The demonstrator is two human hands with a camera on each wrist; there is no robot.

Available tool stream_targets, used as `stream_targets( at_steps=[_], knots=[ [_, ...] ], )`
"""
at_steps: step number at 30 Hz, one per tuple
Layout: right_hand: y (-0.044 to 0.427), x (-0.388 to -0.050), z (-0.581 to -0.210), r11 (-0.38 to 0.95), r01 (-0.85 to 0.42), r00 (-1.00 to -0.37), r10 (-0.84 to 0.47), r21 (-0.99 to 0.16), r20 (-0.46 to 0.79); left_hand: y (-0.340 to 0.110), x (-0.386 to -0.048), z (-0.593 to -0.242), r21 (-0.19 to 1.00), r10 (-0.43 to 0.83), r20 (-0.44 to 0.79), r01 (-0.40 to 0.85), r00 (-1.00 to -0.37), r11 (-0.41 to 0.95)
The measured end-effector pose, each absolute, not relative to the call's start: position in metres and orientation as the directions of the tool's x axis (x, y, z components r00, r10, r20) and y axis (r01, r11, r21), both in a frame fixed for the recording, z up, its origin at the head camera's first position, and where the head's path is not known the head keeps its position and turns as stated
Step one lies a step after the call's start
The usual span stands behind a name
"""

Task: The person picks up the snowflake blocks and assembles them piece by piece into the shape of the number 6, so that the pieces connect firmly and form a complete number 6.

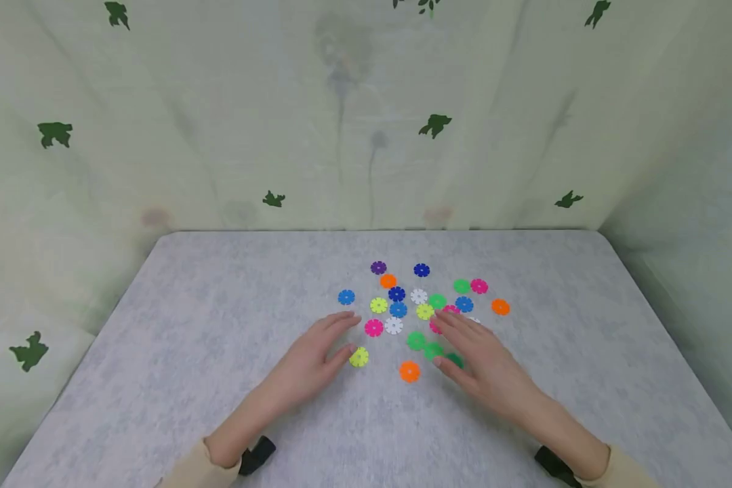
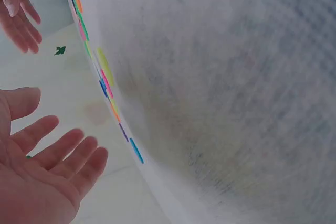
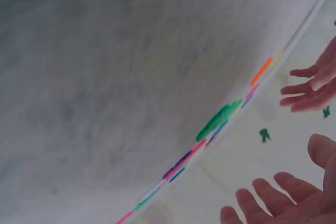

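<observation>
Left hand [image 1: 310,358] and right hand [image 1: 491,366], both empty, fingers loosely extended, flank thin, notched, multicoloured, apparently plastic discs [image 1: 410,371] on a mottled grey tabletop [image 1: 219,305]. A brushing right thumb could scatter close-set green discs [image 1: 417,340]; farther off, flat-lying rims could defeat a pinch.

Head view high, wrist views low and close
The head camera faces forward and down over the mottled grey counter [image 1: 189,325]; the tilted wrist cameras look along its surface, all three sharing the flat, multicoloured, notched round discs [image 1: 395,309].
</observation>
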State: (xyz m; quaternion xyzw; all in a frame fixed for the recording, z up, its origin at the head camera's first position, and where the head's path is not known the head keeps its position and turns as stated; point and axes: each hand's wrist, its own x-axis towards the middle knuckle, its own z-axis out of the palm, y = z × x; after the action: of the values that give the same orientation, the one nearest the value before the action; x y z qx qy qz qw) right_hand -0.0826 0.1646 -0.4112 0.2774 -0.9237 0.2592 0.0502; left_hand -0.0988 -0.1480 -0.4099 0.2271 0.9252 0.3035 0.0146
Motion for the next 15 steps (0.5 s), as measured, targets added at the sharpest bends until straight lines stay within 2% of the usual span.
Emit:
stream_targets(
  at_steps=[7,15],
  knots=[
    [0.153,-0.087,-0.413,0.627,-0.489,-0.843,-0.518,-0.607,0.144,-0.146,-0.105,-0.417,0.703,0.447,0.016,0.328,-0.894,0.631],
    [0.141,-0.092,-0.416,0.553,-0.341,-0.837,-0.547,-0.76,-0.022,-0.148,-0.112,-0.428,0.731,0.478,0.0,0.326,-0.878,0.599]
  ],
)
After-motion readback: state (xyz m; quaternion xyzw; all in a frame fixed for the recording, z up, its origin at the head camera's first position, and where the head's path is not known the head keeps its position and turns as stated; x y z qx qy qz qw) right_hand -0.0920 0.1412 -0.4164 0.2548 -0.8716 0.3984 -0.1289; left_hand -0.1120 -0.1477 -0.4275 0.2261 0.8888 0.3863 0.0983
